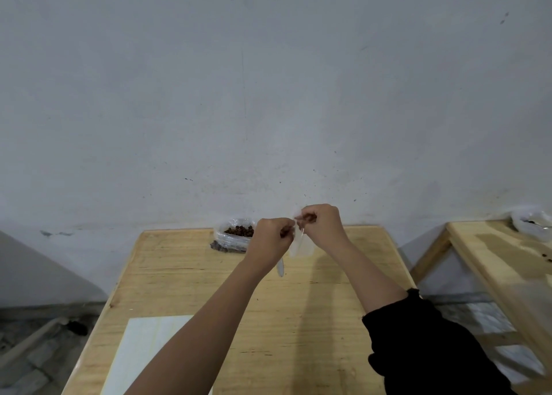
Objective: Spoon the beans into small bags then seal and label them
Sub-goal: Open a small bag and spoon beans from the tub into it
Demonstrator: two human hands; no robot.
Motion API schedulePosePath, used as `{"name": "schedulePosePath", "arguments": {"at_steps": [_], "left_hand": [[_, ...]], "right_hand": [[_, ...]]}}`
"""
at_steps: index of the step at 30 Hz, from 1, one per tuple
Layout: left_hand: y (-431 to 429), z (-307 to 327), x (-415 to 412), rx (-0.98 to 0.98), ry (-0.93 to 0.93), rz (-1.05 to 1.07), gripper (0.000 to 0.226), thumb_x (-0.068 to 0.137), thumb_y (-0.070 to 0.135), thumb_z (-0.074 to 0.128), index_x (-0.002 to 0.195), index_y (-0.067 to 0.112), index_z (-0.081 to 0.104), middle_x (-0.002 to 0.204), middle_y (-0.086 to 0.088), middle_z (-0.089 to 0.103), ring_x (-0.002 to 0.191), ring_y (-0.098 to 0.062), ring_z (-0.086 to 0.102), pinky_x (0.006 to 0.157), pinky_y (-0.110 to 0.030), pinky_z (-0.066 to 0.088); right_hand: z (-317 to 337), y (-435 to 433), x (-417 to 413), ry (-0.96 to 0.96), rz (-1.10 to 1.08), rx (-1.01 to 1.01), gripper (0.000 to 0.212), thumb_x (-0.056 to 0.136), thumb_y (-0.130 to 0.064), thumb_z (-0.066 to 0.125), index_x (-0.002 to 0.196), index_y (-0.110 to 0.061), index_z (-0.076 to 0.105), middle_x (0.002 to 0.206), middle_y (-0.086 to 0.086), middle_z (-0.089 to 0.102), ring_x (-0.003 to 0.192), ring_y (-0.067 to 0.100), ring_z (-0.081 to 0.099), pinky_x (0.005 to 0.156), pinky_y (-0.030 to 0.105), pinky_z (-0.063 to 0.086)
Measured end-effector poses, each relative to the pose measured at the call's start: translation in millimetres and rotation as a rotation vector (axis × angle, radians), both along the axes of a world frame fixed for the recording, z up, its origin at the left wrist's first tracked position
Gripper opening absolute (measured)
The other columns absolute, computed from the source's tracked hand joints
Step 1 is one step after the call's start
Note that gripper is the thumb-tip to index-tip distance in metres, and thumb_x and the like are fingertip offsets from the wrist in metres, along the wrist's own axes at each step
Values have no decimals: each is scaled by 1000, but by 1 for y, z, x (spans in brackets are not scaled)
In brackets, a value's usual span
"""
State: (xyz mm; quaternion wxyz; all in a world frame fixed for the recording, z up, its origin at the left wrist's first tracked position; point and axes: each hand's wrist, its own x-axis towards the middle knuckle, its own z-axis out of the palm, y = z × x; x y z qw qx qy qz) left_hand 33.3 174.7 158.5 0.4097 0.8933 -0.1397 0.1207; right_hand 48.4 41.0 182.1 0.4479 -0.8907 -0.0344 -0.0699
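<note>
While both of my hands are raised above the far end of the desk (pixel 185 278), they meet on a small clear bag (pixel 300 244) that hangs between them. My left hand (pixel 273 236) is curled into a tight grip, pinching the bag's top edge from its side, and my right hand (pixel 321 223) pinches the same edge from the other side, fingers pressed together on the plastic. I cannot tell whether the bag's mouth is open or sealed, nor whether it holds anything. Below the left hand a pale spoon-like thing (pixel 280 267) shows beside the wrist; whether that hand carries it or it lies on the desk I cannot tell. Beans (pixel 240 231) sit in a clear plastic-lined tub (pixel 222 236) just left of the bag, at the desk's far edge against the wall (pixel 268 96). A white sheet (pixel 146 353) lies on the desk well nearer me than the bag. A second wooden bench (pixel 504 263) stands to the right of the bag, apart from the desk.
</note>
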Motion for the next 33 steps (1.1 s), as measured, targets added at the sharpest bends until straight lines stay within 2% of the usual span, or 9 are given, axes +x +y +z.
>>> {"name": "schedulePosePath", "arguments": {"at_steps": [5, 7, 9, 13, 19, 23, 27, 30, 33], "left_hand": [[-4, -4, -4, -34, 46, 42, 15, 78, -5, 57, 64, -6, 60, 53, -17, 54, 48, -19, 44, 52, -30, 37], [-6, -7, -4, -70, 82, 43, 14, 77, -5, 57, 64, -4, 61, 55, -17, 56, 52, -25, 49, 56, -33, 43], [-6, -8, -6, -155, 143, 57, 19, 78, -7, 57, 74, 8, 67, 66, -14, 64, 62, -20, 57, 68, -31, 50], [-7, -7, -9, -241, 186, 109, 27, 80, -11, 54, 102, -4, 68, 89, -15, 72, 79, -13, 64, 79, -18, 51], [-8, -6, -11, -150, 100, 97, 16, 87, 0, 57, 88, 0, 72, 66, -8, 67, 54, -10, 55, 54, -13, 41], [-13, -4, -14, -4, 88, 66, 19, 81, -7, 50, 76, -3, 67, 62, -15, 64, 51, -16, 46, 52, -24, 35], [-13, -8, -13, 70, 80, 56, 18, 75, -8, 47, 62, -1, 57, 55, -15, 55, 51, -22, 44, 51, -35, 37], [-13, -12, -14, 111, 75, 8, 17, 81, -4, 49, 74, -1, 65, 68, -17, 64, 60, -27, 56, 58, -37, 47], [-12, -10, -8, -3, 97, 53, 16, 86, 1, 54, 77, -2, 67, 68, -16, 67, 63, -28, 61, 64, -38, 50]], "right_hand": [[-4, 2, -3, 21, 27, -80, 25, 74, 17, 55, 82, 2, 73, 82, 6, 69, 73, 11, 62, 72, 16, 50], [-5, 2, -4, 7, 26, -100, 22, 75, 15, 56, 81, 2, 73, 85, 9, 70, 78, 16, 64, 74, 21, 53], [-7, 0, -4, -3, -8, -75, 15, 75, 12, 59, 76, 4, 72, 78, 11, 71, 72, 18, 65, 72, 26, 55], [-5, -4, -5, 129, -64, 122, 9, 77, 9, 65, 80, 3, 71, 58, 0, 61, 45, 2, 59, 58, 18, 56], [-3, 0, -8, 177, -46, 199, 18, 76, 12, 64, 72, -4, 69, 59, 1, 61, 47, 3, 60, 58, 18, 56], [-6, -2, -6, 150, -8, -3, 25, 75, 12, 60, 60, -8, 65, 53, -9, 54, 47, -3, 55, 54, 5, 44], [-13, -13, -5, 129, -22, -190, 26, 70, 16, 49, 64, -1, 68, 61, 3, 60, 57, 11, 51, 57, 18, 41], [-11, -21, -1, 120, -37, -229, 29, 74, 14, 49, 81, 1, 74, 84, 7, 69, 73, 12, 57, 65, 18, 43], [-4, -23, 4, 149, -31, -165, 23, 76, 11, 54, 83, 1, 74, 85, 9, 70, 69, 12, 59, 57, 8, 45]]}}
